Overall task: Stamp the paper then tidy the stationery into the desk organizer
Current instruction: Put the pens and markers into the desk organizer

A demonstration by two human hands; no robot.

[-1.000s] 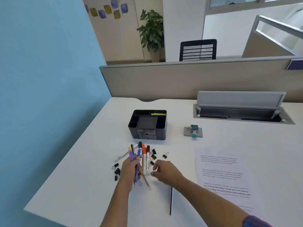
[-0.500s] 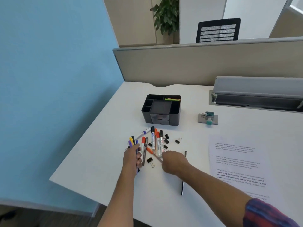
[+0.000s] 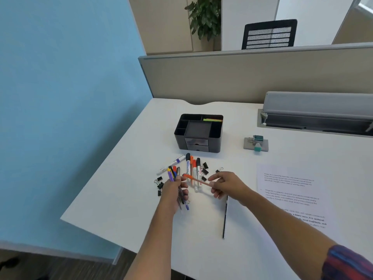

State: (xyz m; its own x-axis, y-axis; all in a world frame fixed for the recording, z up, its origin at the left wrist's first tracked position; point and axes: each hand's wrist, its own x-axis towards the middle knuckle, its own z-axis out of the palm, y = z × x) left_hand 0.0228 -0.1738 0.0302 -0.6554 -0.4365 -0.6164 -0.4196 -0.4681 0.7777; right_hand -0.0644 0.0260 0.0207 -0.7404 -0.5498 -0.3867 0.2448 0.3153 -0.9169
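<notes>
Pens fill the left hand (image 3: 175,190) in the head view — a bundle of pens (image 3: 174,174) gripped in curled fingers, tips fanning up and away from the person. The right hand (image 3: 226,185) pinches an orange pen (image 3: 196,180) by one end, its other end reaching toward the left hand. Beneath them on the white desk (image 3: 125,188) lie several markers (image 3: 192,168) and scattered black binder clips (image 3: 204,168). The black desk organizer (image 3: 198,133) stands just beyond the markers, green notes in its back compartment. The stamp (image 3: 256,143) sits to its right, and the printed paper (image 3: 290,190) lies near the right forearm — a dark pencil (image 3: 225,218) beside it.
</notes>
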